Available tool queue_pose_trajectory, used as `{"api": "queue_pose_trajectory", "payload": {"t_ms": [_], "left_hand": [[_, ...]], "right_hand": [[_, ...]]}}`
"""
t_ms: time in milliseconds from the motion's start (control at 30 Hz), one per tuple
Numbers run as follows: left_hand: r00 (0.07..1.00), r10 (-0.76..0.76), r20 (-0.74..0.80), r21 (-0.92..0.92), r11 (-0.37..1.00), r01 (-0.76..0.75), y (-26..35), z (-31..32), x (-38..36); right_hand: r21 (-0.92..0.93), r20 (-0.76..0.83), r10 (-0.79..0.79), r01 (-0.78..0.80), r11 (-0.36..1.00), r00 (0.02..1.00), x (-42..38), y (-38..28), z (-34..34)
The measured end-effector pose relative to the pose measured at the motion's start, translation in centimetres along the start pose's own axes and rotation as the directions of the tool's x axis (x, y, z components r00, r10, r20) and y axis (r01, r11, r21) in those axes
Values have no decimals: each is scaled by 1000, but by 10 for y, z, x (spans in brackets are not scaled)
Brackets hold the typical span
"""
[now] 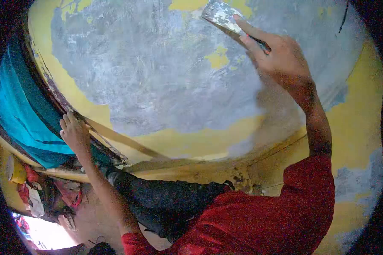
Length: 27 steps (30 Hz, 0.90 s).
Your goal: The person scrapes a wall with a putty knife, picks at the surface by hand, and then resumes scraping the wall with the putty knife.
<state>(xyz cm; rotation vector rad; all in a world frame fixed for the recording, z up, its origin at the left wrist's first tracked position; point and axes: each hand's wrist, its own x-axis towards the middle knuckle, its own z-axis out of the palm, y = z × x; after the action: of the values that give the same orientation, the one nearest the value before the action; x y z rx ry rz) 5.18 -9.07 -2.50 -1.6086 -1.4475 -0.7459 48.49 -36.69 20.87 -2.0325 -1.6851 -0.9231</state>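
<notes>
My right hand (285, 59) grips a putty knife (221, 16), its wide blade smeared with pale filler and held at the wall near the top of the view. Its index finger stretches along the blade, and the handle is mostly hidden in the palm. The wall (157, 63) carries a large grey-white coat over yellow paint, with yellow patches showing through. Lower left, the fingers of my left hand (76, 134) curl onto the dark, worn edge of a frame (57, 95). A teal curtain (25, 114) hangs just left of that hand.
A yellow can (17, 170) stands at the lower left beside a heap of red and white cloths or bags (36, 197). Bright light comes through an opening (51, 233) at the bottom left. A thin dark cord (344, 17) hangs at the upper right.
</notes>
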Motion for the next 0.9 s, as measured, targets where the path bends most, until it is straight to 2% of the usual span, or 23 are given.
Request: {"api": "queue_pose_trajectory", "payload": {"t_ms": [67, 167, 233, 400, 467, 600, 667, 700, 767, 800, 833, 867, 900], "left_hand": [[1000, 3, 16, -9, 1000, -3, 5, -2, 2], [999, 3, 44, 6, 1000, -3, -1, -1, 0], [999, 35, -42, -11, 999, -35, -3, 8, -2], [999, 38, -7, -21, 999, -38, -4, 8, -6], [999, 37, -6, 3, 999, -37, -5, 14, -4], [997, 68, -20, 12, 998, -68, -6, 17, -6], [998, 48, 41, -32, 998, -47, -6, 10, -4], [999, 37, 36, -29, 999, -36, -4, 7, -5], [999, 19, -41, -53, 998, -21, 0, 3, -2], [998, 13, -64, -51, 999, -17, 1, 5, -3], [998, 16, -67, -50, 999, -19, 0, 3, -2], [1000, 11, -2, -43, 999, -11, 1, -1, -1], [998, 2, 60, -35, 999, 1, 1, -4, 0]], "right_hand": [[64, -54, -48, 52, 997, 997, 0, 9, 7], [35, -23, -31, 32, 999, 999, -2, 6, 6], [50, -39, -25, 27, 998, 999, 0, 5, 8], [89, -2, -16, 16, 996, 1000, 0, 11, 5], [104, -70, -56, 63, 993, 996, 5, 11, 14], [68, -110, -131, 139, 988, 985, 4, 10, 13], [62, 78, 24, -29, 998, 997, -6, 6, 5], [62, 69, 16, -20, 998, 997, -6, 7, 5], [40, 6, -81, 81, 996, 997, -12, 12, 11], [40, 1, -75, 75, 996, 997, -15, 19, 16], [115, -117, -166, 179, 977, 979, -17, 28, 23], [176, -243, -243, 290, 941, 939, -20, 37, 29], [175, -252, -244, 292, 940, 936, -26, 43, 36]]}}
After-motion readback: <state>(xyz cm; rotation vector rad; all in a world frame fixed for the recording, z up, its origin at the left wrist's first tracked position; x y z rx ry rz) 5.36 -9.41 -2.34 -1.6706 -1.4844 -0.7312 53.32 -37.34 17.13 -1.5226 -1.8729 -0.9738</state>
